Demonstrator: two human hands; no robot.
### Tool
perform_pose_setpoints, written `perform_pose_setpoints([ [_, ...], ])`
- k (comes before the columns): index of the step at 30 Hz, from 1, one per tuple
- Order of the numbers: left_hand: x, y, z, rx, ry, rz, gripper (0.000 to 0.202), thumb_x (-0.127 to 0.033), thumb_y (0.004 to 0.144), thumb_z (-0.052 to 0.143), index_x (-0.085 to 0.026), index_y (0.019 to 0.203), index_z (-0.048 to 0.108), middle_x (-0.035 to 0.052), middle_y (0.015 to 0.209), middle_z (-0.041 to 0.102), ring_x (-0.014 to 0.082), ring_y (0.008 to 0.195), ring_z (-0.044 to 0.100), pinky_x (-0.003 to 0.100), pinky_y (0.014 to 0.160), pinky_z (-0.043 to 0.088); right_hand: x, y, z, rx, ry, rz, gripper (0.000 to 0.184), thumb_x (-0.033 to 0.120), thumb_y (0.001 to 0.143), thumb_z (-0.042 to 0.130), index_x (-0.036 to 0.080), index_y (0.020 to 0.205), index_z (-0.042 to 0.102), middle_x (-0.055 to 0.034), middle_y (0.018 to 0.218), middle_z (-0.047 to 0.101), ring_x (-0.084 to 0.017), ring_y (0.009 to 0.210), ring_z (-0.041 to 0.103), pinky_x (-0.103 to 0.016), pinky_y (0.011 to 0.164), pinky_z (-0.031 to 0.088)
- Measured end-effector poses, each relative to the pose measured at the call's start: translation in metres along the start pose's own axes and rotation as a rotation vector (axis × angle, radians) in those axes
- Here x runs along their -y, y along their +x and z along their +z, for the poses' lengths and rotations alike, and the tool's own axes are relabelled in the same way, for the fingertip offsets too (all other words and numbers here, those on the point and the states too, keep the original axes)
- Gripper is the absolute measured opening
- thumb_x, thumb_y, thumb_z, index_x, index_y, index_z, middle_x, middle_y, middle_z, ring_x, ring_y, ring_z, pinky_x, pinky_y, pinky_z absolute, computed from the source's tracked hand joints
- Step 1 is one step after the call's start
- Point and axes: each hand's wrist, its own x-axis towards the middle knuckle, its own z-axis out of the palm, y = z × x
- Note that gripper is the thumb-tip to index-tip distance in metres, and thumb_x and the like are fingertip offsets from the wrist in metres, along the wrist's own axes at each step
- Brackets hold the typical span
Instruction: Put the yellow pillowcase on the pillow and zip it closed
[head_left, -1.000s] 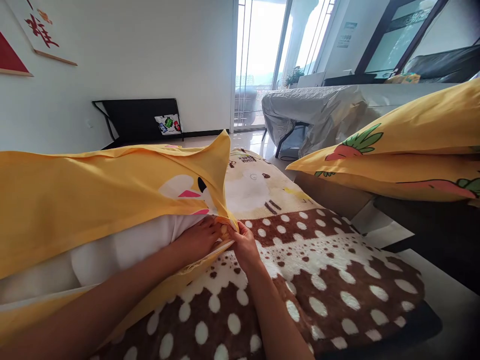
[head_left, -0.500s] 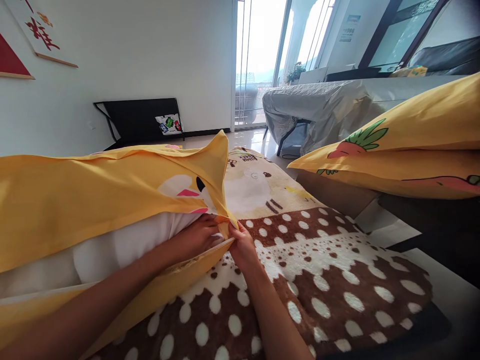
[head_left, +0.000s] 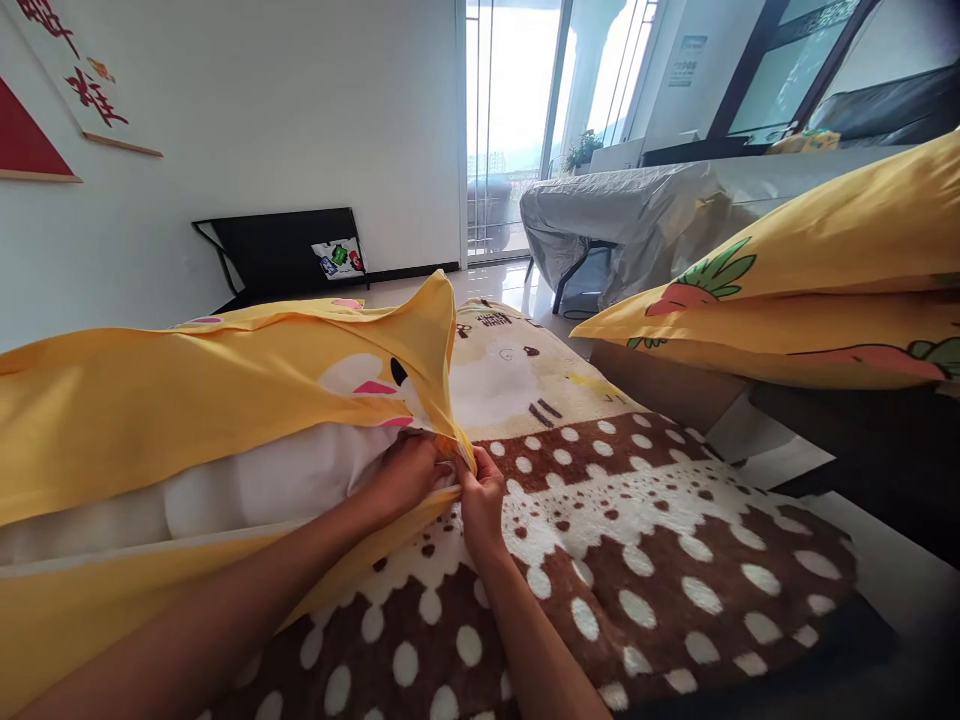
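Note:
A yellow pillowcase point(head_left: 225, 375) with a printed animal face lies on its side, its long opening towards me. Inside it shows a plump white pillow point(head_left: 277, 470). My left hand point(head_left: 412, 468) reaches into the opening at the right corner, its fingers curled on the pillow's end and partly hidden by cloth. Just to the right, my right hand point(head_left: 482, 495) pinches the edge of the pillowcase at that same corner. Both hands are close together, almost touching.
Beneath lies a brown and cream dotted plush blanket point(head_left: 637, 560). At right a yellow carrot-print pillow point(head_left: 825, 290) rests above a cardboard box point(head_left: 667, 380). Farther back are a plastic-covered table point(head_left: 622, 215), a black folding frame point(head_left: 277, 250) and a glass door point(head_left: 514, 120).
My left hand has curled more and lifted slightly at the corner. My right hand keeps its pinch on the pillowcase edge. The view has shifted a little.

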Motion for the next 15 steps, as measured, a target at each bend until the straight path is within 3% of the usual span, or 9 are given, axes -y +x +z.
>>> perform_pose_setpoints([
  [5, -0.004, 0.000, 0.005, -0.031, 0.068, -0.039, 0.022, -0.023, 0.084, 0.051, -0.012, 0.089, 0.070, 0.0147, 0.097, 0.066, 0.0333, 0.099, 0.057, 0.051, 0.092, 0.036, 0.009, -0.006, -0.001, -0.024, -0.341, -0.119, 0.017, 0.033, 0.081, 0.053, 0.019, 0.079, 0.062, -0.0004, 0.069, 0.059, -0.014, 0.065, 0.048, -0.024, 0.063, 0.037],
  [10, -0.005, -0.003, 0.019, -0.110, 0.022, -0.106, 0.025, -0.021, 0.085, 0.048, -0.016, 0.089, 0.072, 0.0113, 0.095, 0.067, 0.0289, 0.102, 0.055, 0.047, 0.096, 0.036, 0.003, -0.003, -0.002, -0.034, -0.235, -0.044, 0.017, 0.034, 0.077, 0.056, 0.018, 0.074, 0.061, -0.0014, 0.071, 0.057, -0.015, 0.068, 0.048, -0.025, 0.064, 0.039],
  [15, -0.005, 0.001, 0.032, -0.137, -0.105, -0.138, 0.023, -0.021, 0.082, 0.051, -0.022, 0.081, 0.074, 0.0063, 0.088, 0.067, 0.0255, 0.100, 0.053, 0.047, 0.094, 0.036, -0.006, 0.005, -0.006, -0.093, -0.078, 0.050, 0.021, 0.035, 0.060, 0.069, 0.017, 0.071, 0.065, -0.0075, 0.105, 0.054, -0.019, 0.092, 0.053, -0.028, 0.080, 0.043],
])
